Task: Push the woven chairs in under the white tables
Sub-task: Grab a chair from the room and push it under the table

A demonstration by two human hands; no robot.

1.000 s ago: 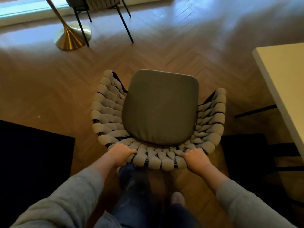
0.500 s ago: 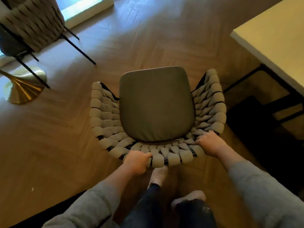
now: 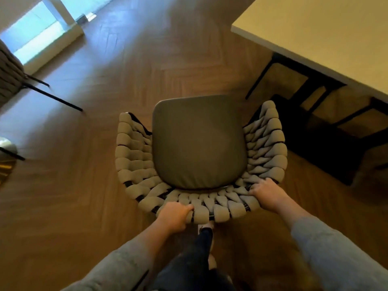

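Head view looks down on woven chair standing on herringbone wood floor, grey seat cushion facing up; left hand grips back rim, fingers curled over weave; right hand grips rim at right rear corner; white table at upper right, chair near but outside its edge; second woven chair at far left

Bare left hand and right hand, no rings or watch visible. Plain grey soft-knit left sleeve at near left, matching right sleeve at near right, both ending partway along the forearm. Dark blue-black trousers between them, faintly speckled. Pale footwear on the far foot, sock or slipper unclear.
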